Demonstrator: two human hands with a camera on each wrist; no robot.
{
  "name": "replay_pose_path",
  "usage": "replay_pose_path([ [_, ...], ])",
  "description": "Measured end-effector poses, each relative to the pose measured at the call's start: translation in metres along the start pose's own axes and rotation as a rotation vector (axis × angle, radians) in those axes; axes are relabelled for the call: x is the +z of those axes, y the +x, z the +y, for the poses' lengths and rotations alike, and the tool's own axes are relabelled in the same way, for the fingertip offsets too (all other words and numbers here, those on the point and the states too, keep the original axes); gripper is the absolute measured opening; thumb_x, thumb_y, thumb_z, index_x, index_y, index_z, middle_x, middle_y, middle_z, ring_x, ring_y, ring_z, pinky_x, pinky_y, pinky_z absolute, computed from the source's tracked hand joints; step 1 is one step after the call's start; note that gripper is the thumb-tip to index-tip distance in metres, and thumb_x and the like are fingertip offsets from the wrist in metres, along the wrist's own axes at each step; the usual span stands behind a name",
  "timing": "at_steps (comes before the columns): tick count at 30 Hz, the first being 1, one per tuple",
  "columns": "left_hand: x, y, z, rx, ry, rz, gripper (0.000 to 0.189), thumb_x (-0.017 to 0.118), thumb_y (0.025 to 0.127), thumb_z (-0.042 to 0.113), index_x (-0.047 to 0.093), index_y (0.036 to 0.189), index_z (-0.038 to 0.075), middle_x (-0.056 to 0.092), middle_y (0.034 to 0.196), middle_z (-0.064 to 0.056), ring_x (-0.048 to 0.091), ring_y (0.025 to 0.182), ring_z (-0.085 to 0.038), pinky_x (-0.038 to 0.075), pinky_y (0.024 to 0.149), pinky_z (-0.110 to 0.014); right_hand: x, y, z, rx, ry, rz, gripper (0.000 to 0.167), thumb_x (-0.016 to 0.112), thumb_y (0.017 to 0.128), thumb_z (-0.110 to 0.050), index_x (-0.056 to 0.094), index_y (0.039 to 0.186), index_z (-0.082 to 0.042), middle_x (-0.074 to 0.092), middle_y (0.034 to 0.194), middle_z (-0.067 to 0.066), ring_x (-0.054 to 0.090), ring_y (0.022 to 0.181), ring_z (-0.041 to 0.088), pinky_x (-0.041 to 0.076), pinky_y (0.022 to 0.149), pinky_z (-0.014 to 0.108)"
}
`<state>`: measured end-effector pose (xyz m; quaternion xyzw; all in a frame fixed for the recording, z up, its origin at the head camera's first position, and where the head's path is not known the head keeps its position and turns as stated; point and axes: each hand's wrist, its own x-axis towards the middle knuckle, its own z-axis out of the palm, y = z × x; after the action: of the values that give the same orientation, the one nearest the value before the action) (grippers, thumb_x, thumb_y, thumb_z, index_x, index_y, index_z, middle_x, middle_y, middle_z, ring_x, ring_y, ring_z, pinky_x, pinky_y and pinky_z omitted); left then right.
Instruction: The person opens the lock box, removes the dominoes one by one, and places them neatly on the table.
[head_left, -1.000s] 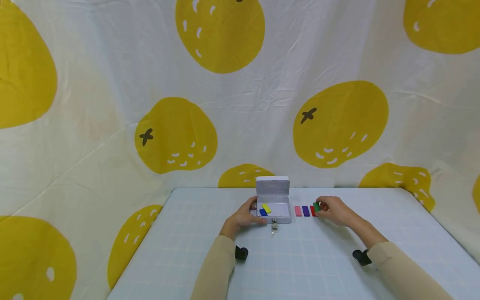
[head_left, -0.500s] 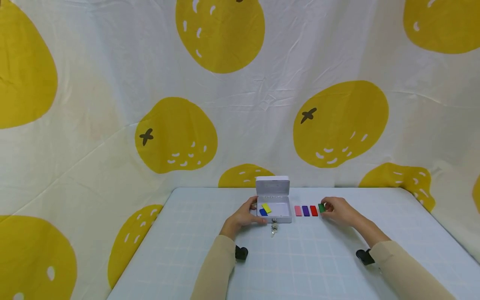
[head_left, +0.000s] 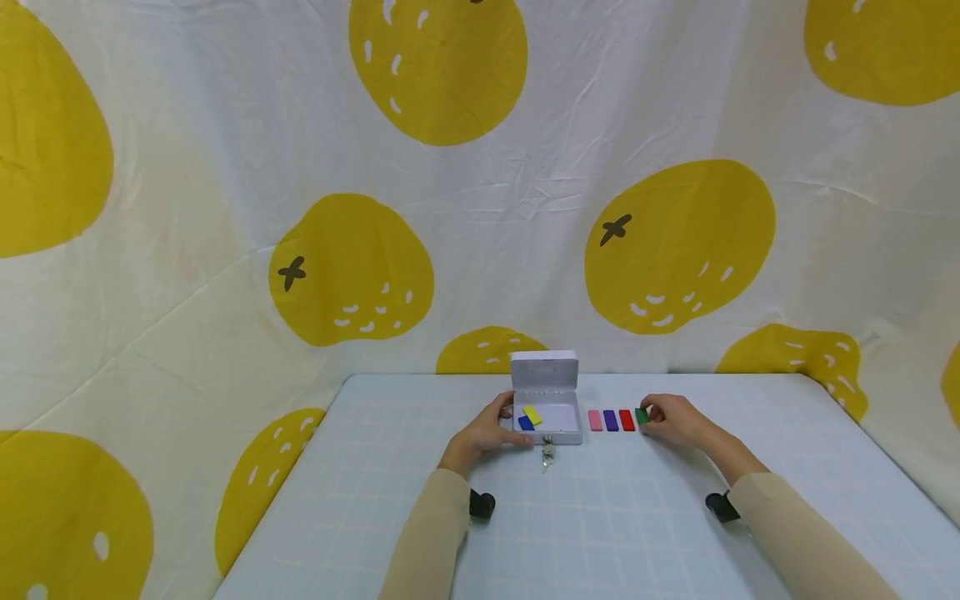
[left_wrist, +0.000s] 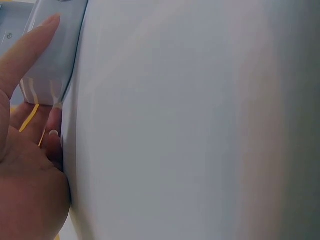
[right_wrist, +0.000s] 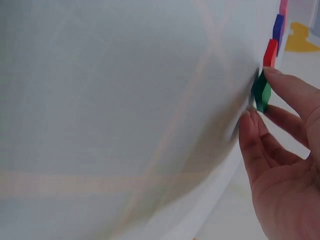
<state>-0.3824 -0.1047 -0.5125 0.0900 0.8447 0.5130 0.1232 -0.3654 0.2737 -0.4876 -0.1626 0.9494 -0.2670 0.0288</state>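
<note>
An open white metal lock box [head_left: 567, 439] stands at the back middle of the table, lid raised. My left hand [head_left: 486, 431] holds its left side, thumb along the front wall and fingers round the side. Inside lie a yellow block [head_left: 532, 414] and a blue block [head_left: 526, 423], partly overlapping. With thumb and fingers my right hand [head_left: 677, 421] pinches a green block [right_wrist: 262, 92] just right of the red block [head_left: 627, 420]. In the right wrist view, the green block is right at the table surface.
Left of the red block, a purple block [head_left: 611, 421] and a pink block [head_left: 596, 421] lie in the same row, right of the box. Keys [head_left: 547, 455] hang from the lock at the front. A curtain [head_left: 517, 267] printed with yellow fruit rises behind the table [head_left: 585, 533].
My right hand has moved the green block to the right, from overlapping the red block to beside it, then stayed almost still. The left hand keeps its place on the box.
</note>
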Motion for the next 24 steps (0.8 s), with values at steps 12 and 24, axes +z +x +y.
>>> replay_pose_path([
  [12, 0.0024, -0.0015, -0.0012, 0.002, -0.015, 0.002, 0.099, 0.095, 0.073, 0.024, 0.041, 0.155, 0.030, 0.052, 0.134, -0.002, 0.044, 0.123, -0.027, 0.035, 0.113, -0.052, -0.0003, 0.0009, -0.0030, 0.016, -0.023, -0.023, 0.034, 0.074, 0.092, -0.011, 0.064, 0.120, 0.006, 0.057, 0.087, 0.007, 0.051, 0.081, 0.023, 0.046, 0.075, 0.040],
  [24, 0.0013, -0.0023, -0.0002, 0.018, -0.040, -0.006, 0.098, 0.095, 0.073, 0.019, 0.041, 0.155, 0.028, 0.051, 0.135, -0.004, 0.043, 0.123, -0.028, 0.034, 0.111, -0.051, -0.0012, -0.0001, -0.0054, 0.038, -0.011, -0.038, 0.040, 0.073, 0.092, -0.012, 0.061, 0.125, 0.008, 0.058, 0.089, 0.008, 0.052, 0.083, 0.024, 0.048, 0.078, 0.042],
])
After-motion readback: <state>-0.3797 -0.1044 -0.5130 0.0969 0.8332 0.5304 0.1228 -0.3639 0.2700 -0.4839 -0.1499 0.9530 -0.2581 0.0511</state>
